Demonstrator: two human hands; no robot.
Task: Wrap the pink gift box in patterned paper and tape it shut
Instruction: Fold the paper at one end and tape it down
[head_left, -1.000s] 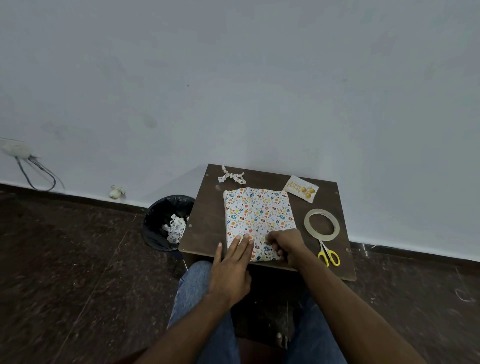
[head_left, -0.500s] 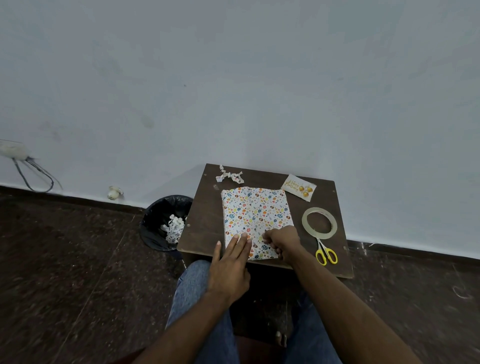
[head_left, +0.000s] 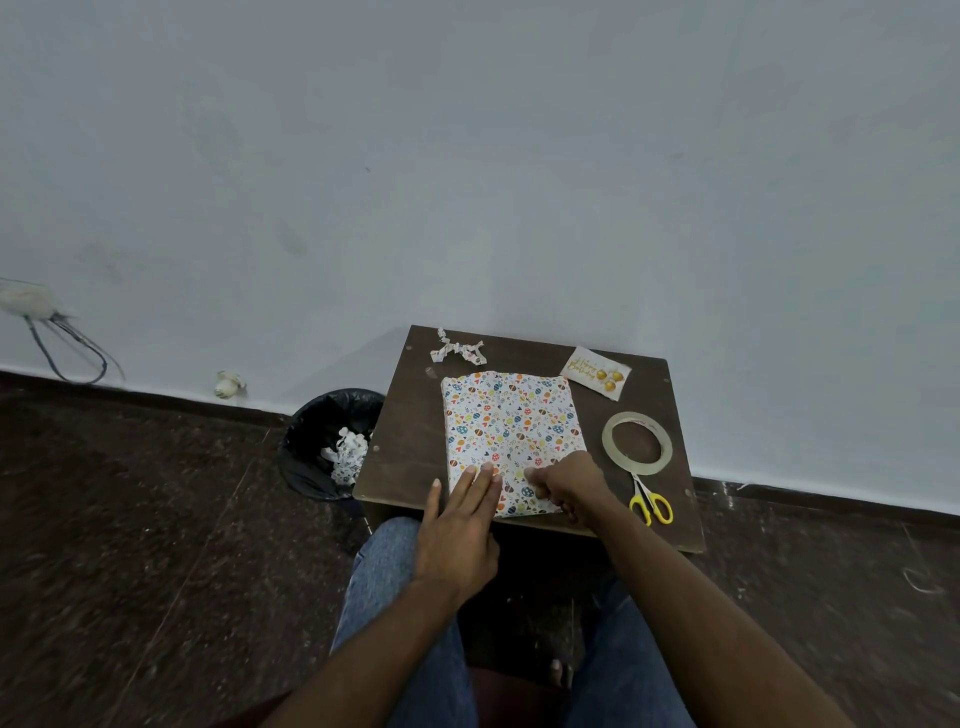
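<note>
Two hands rest on the near end of a wrapped box (head_left: 511, 436) on a small table (head_left: 410, 447). Its long axis runs straight away from them. The left hand (head_left: 460, 525) presses flat, fingers straight; the right hand (head_left: 569, 486), curled, seems to pinch the paper's near edge. Bright dotted paper covers the box fully. Tape (head_left: 637, 443) lies just right of the right hand.

One legible inscription is present. The small white card (head_left: 595, 372) at the far right corner of the table (head_left: 410, 457) carries gold script reading "Happy Birthday", set on two lines, beside three gold round ornaments. No other text, brand, number or sign is legible; the patterned paper (head_left: 511, 431) bears printed motifs only, without lettering.
</note>
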